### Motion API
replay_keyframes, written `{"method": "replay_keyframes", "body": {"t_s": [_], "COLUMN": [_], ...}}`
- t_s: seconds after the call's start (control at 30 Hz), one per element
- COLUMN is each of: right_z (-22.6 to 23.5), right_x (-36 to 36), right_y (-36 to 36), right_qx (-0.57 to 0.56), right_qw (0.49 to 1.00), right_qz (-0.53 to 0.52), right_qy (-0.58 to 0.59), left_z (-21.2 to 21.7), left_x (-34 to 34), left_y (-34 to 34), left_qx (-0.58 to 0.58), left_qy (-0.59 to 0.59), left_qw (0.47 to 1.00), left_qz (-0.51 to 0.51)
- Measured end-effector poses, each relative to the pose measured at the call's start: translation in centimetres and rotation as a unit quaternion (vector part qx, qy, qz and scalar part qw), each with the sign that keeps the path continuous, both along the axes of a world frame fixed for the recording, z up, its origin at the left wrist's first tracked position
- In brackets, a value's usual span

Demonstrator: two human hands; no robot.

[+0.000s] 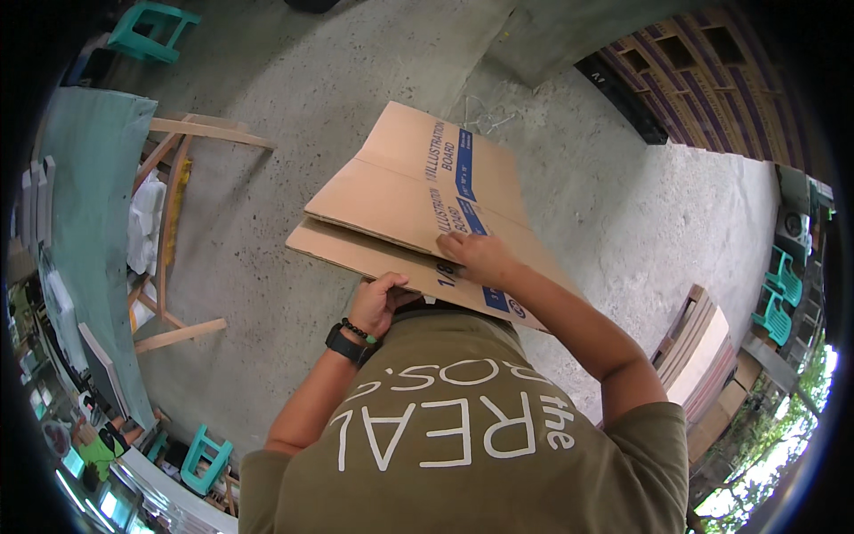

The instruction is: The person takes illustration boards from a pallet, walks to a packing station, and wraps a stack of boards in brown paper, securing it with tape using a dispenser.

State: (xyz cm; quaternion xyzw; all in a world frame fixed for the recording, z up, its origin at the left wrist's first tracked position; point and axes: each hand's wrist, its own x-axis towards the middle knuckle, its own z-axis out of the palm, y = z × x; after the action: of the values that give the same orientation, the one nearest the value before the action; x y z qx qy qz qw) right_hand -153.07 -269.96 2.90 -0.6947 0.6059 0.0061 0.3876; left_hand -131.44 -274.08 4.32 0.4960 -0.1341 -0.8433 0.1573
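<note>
A flattened brown cardboard box point(382, 191) with blue printing lies in front of my body, slanting away from me, with a crease across its upper panel. Its near flap point(351, 254) sits apart from the upper panel, leaving a dark gap between them. My left hand point(378, 304) pinches the near edge of that flap, thumb on top and the other fingers mostly hidden underneath. On the edge of the upper panel, my right hand point(479, 258) is closed with bent fingers; its thumb is hidden. A dark watch point(342, 341) and a beaded bracelet are on my left wrist.
To the left stands a green-topped table point(107, 178) with wooden legs point(182, 335) jutting toward me. Stacked cartons point(712, 80) rise at the far right. Flat boards point(698, 347) lean near my right elbow. Green stools point(206, 458) and green chairs point(776, 294) stand around; concrete floor point(267, 80) lies beyond.
</note>
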Motion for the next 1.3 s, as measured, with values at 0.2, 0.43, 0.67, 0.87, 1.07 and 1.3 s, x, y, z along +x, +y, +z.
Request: {"method": "replay_keyframes", "body": {"t_s": [0.2,0.43,0.67,0.87,1.07,1.3], "right_z": [1.5,13.9,9.2,-2.1,-5.3,-5.5], "right_x": [-7.4,-18.4,-11.4,-1.9,-1.9,-1.8], "right_y": [-3.1,-3.3,1.9,7.8,10.7,10.3], "right_qx": [-0.035,-0.293,-0.236,-0.099,-0.008,-0.007], "right_qw": [0.973,0.883,0.951,0.988,0.997,0.997], "right_qz": [-0.194,-0.303,-0.154,-0.016,-0.029,-0.059], "right_qy": [0.119,0.209,0.128,0.119,0.071,0.043], "left_z": [-0.3,0.5,-1.1,-1.4,-1.6,-1.8], "left_x": [0.9,1.0,1.1,0.9,1.7,1.0], "left_y": [0.8,0.7,1.5,1.8,2.4,2.1], "left_qx": [0.011,-0.003,0.012,0.038,0.035,0.035], "left_qy": [-0.003,-0.034,-0.064,-0.100,-0.106,-0.118], "left_qw": [1.000,0.999,0.998,0.994,0.993,0.992], "left_qz": [0.005,-0.031,-0.013,-0.030,-0.025,-0.018]}}
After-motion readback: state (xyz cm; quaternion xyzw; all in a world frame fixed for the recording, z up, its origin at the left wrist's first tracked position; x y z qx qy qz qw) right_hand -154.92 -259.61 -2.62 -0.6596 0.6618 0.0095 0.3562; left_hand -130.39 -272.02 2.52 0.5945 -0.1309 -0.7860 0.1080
